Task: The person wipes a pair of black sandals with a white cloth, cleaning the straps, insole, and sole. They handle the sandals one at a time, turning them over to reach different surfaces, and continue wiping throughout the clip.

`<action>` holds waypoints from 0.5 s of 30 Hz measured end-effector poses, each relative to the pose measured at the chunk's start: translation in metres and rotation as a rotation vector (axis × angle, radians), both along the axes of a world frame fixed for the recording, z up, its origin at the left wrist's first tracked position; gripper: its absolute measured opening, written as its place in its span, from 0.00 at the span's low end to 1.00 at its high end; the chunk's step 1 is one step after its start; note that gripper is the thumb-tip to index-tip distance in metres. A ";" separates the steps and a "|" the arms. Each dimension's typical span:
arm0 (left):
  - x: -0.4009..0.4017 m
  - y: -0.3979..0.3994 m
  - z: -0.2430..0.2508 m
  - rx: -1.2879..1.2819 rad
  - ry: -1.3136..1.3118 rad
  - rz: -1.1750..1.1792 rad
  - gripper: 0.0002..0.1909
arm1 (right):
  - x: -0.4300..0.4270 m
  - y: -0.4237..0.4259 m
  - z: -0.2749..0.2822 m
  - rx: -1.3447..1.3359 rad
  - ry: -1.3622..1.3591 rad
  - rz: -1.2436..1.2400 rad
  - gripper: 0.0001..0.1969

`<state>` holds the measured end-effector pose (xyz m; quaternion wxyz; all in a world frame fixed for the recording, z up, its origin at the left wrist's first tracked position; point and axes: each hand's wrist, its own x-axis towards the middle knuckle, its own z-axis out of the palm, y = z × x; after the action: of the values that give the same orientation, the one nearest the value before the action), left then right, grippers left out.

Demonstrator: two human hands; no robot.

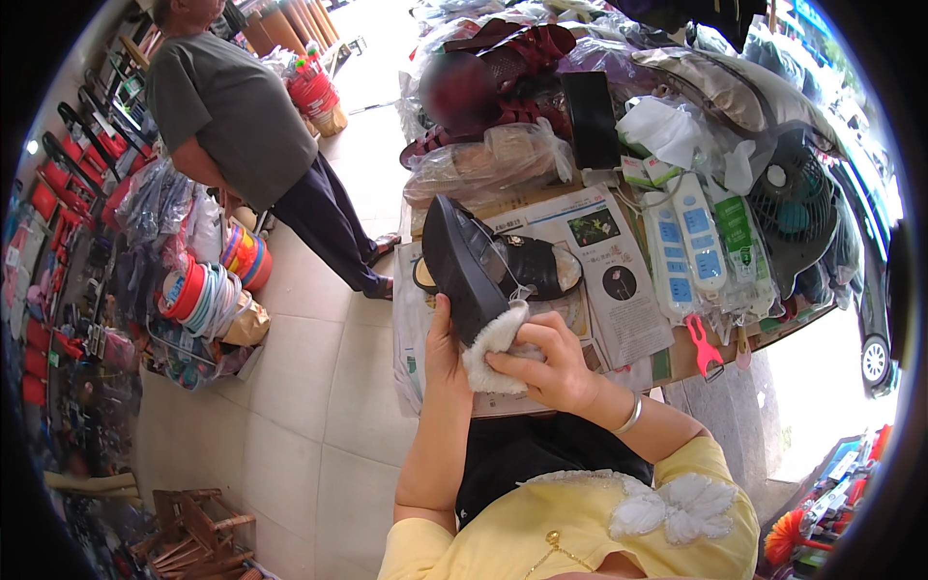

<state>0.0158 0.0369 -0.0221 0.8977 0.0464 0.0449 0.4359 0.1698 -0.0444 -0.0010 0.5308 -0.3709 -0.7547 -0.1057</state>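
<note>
A black wedge-soled sandal [464, 268] is tilted up on its side above the table, its thick sole edge towards me. My left hand [444, 341] grips it from the left, thumb along the sole. A white fluffy cloth [497, 351] is pinched in my right hand [554, 362] and pressed against the near end of that sole. Behind it, a second black sandal [540, 264] with pale stuffing in it lies on spread newspaper [623, 290]. A thin white string runs between the two sandals.
Bagged shoes [486, 159], dark red sandals [522, 65] and a black phone-like slab [591, 119] lie at the back of the table. Power strips [670, 254] and a dark fan [790, 203] are on the right. A person [232, 116] stands at left, near stacked basins [246, 254].
</note>
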 end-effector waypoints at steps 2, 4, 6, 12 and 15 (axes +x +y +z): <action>-0.001 -0.003 -0.001 0.006 -0.004 -0.012 0.26 | 0.003 -0.004 0.000 -0.014 -0.023 -0.013 0.26; 0.001 -0.003 0.001 0.015 -0.070 -0.011 0.24 | 0.007 -0.006 0.001 -0.020 -0.048 -0.020 0.26; 0.003 -0.003 0.001 0.022 -0.106 -0.010 0.23 | 0.010 -0.008 -0.002 -0.040 -0.072 -0.029 0.26; 0.000 0.004 -0.011 -0.083 -0.093 0.140 0.23 | 0.024 -0.016 -0.006 -0.115 -0.252 -0.098 0.23; -0.002 0.002 0.002 -0.114 -0.282 0.032 0.21 | 0.033 -0.017 -0.002 -0.114 -0.202 -0.129 0.23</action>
<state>0.0137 0.0386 -0.0197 0.8893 -0.0668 -0.0564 0.4490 0.2031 -0.0617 -0.0034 0.4222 -0.4354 -0.7838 -0.1334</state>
